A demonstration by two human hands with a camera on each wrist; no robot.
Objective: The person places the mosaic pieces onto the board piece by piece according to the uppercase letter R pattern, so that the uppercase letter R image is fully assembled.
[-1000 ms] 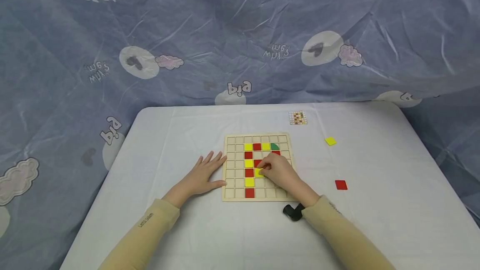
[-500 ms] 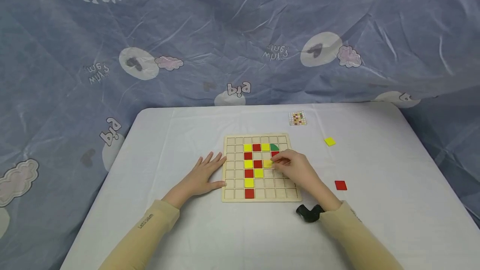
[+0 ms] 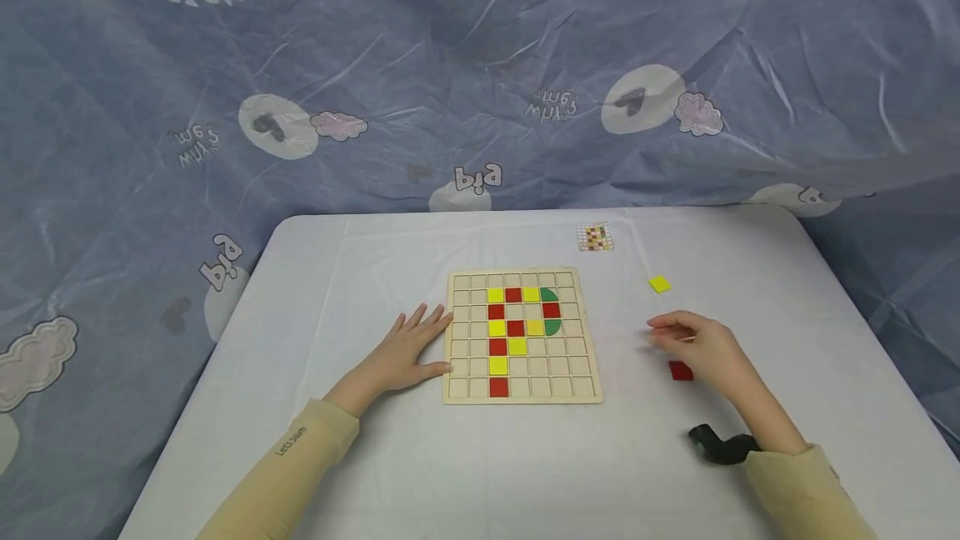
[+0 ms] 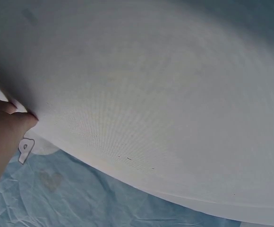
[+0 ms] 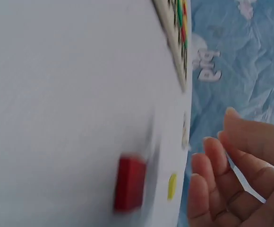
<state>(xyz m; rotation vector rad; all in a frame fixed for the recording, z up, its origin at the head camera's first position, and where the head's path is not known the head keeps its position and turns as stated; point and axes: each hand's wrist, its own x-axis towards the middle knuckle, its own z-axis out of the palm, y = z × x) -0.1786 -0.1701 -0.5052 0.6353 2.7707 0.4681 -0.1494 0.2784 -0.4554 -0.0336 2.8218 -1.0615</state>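
A wooden grid board (image 3: 465, 373) lies on the table with red and yellow square tiles and two green quarter-round tiles (image 3: 552, 327) in its cells. My left hand (image 3: 401, 352) lies spread, its thumb and fingertips at the board's left edge. In the left wrist view, only part of that hand (image 4: 7, 123) shows at the left. Off the board to the right, my right hand (image 3: 701, 348) hovers beside a loose red tile (image 3: 681, 371), partly covering it. Nothing shows between the loosely bent fingers of the right hand (image 5: 241, 175) in the right wrist view.
A loose yellow tile (image 3: 660, 283) lies farther back on the right. Behind the board is a small pattern card (image 3: 595, 237). A black device (image 3: 722, 445) is at the right wrist. A patterned blue cloth (image 3: 480, 73) hangs behind the white table (image 3: 360, 457).
My right hand has moved right, off the board and over toward the loose red tile. The lower green quarter-round tile is now uncovered. My left hand has stayed in place.
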